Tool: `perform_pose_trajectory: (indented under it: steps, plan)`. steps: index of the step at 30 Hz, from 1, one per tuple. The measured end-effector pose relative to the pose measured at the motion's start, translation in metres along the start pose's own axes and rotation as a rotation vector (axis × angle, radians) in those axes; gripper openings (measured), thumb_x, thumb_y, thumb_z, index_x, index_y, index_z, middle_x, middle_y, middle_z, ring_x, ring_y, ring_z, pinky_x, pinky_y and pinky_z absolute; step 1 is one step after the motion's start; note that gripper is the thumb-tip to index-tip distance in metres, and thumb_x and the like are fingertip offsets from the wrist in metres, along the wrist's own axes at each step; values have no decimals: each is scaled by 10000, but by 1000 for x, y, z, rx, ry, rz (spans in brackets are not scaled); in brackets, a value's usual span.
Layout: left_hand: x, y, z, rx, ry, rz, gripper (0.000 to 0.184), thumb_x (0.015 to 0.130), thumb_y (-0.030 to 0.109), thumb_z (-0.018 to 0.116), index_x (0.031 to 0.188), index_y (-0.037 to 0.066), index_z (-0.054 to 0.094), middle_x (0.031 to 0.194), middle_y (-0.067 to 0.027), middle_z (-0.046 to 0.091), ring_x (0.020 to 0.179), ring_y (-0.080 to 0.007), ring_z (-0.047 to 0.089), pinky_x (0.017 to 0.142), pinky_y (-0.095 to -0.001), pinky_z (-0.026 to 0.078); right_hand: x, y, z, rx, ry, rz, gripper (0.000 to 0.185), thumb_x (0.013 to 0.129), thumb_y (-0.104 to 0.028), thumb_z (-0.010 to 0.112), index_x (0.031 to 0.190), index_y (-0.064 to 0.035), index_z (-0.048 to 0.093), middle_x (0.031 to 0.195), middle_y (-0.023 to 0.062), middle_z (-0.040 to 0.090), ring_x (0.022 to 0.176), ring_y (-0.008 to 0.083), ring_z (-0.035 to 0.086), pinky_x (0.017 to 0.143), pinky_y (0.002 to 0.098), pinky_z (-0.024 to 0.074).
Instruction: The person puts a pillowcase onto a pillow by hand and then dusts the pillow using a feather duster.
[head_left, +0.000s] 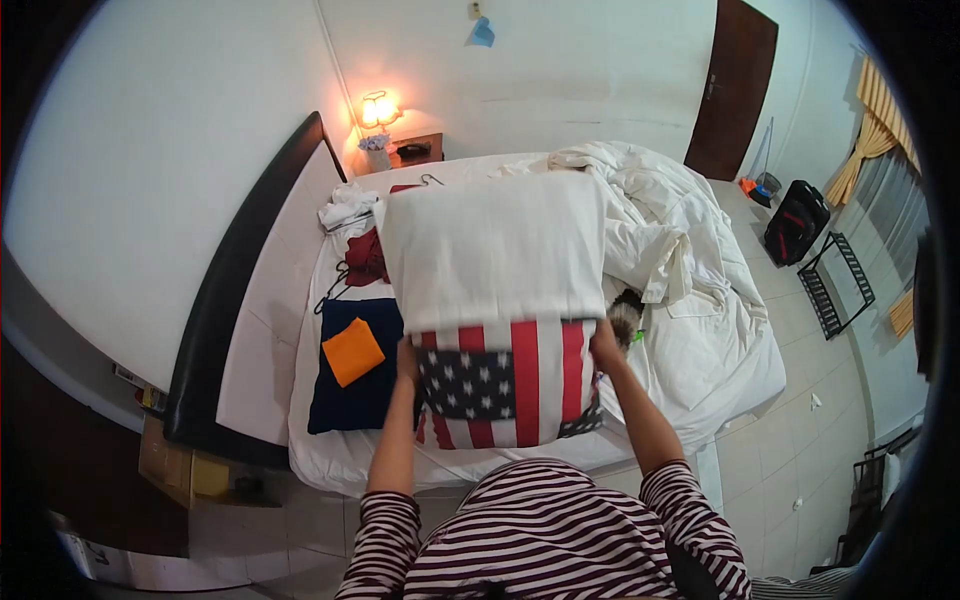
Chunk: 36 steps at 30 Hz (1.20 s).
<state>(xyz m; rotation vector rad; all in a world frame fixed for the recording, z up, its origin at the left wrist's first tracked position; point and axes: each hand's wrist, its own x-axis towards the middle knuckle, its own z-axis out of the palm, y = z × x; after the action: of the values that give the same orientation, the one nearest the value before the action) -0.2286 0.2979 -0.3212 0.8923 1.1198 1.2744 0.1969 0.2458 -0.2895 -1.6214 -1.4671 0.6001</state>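
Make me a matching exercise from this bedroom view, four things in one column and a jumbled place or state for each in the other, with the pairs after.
Things
1. orange folded cloth
2. table lamp
3. stars-and-stripes pillow
4. black suitcase

Place or state
A. between the left hand and right hand
B. on the tiled floor
C. on dark blue fabric
D. lit

Pairs: 1-C, 2-D, 3-A, 4-B

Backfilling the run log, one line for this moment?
left hand: holds flag-print cushion, left edge | right hand: holds right edge | white cloth: over cushion's far part | orange cloth: on navy cloth
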Motion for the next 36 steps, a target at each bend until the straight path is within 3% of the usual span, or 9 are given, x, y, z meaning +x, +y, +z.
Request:
perform_pose_trajectory:
  steps: [2,7,16,22,24,26,29,34,36]
  plan:
    - [4,45,11,75,-214,105,275,981,212,476,1091,24,643,915,-36,662,799,-129,613,695,-297,498,38,-14,-21,165,-70,-56,291,860,-126,519,1092,13,625,949,165,705,798,250,647,769,398,498]
    - [-52,73,4,343,-374,-25,302,984,237,463,1139,20,603,987,-64,643,868,-162,611,735,-323,508,-6,-38,-65,236,-128,16,291,849,-153,553,1067,23,632,940,157,705,798,241,650,761,392,499]
    - [-152,15,23,588,-183,75,371,988,282,439,1226,12,531,1116,-114,611,992,-222,607,807,-370,526,-127,-4,-38,84,93,44,310,829,-200,614,1022,40,644,925,144,707,797,225,656,747,380,502]
    - [-174,115,52,475,-285,85,427,991,312,423,1284,7,482,1202,-147,589,1074,-262,605,855,-401,538,-117,-60,-79,167,218,16,335,816,-232,655,993,52,652,915,135,708,797,215,659,738,373,504]
    - [-181,142,59,287,-324,26,447,992,322,418,1303,5,466,1230,-159,582,1102,-275,604,871,-412,542,-106,-67,-93,458,182,224,304,835,-227,656,741,62,659,633,59,638,621,98,568,571,296,440]
    - [-177,146,65,124,-244,-27,397,994,307,419,1169,-29,535,1064,-164,638,923,-264,668,724,-380,598,-100,-71,-103,222,297,116,391,873,-288,636,679,51,640,570,30,573,579,67,497,532,280,392]
    - [-152,102,58,158,-30,-92,436,997,331,433,953,-73,590,831,-190,665,631,-258,697,557,-333,611,-97,-43,-92,169,166,231,357,881,-264,603,752,61,674,643,55,626,583,109,568,563,271,456]
    - [-138,-4,9,421,37,-397,363,976,238,477,889,-108,548,826,-219,631,629,-329,691,539,-418,615,-116,91,-27,22,-47,405,305,815,-175,678,742,120,658,659,139,650,575,211,660,510,346,566]
    - [-139,-34,4,267,105,-418,332,970,207,476,906,-115,528,809,-203,606,629,-358,685,526,-451,612,-125,62,-26,187,-50,575,256,830,-107,635,758,138,634,707,169,645,591,225,662,527,366,604]
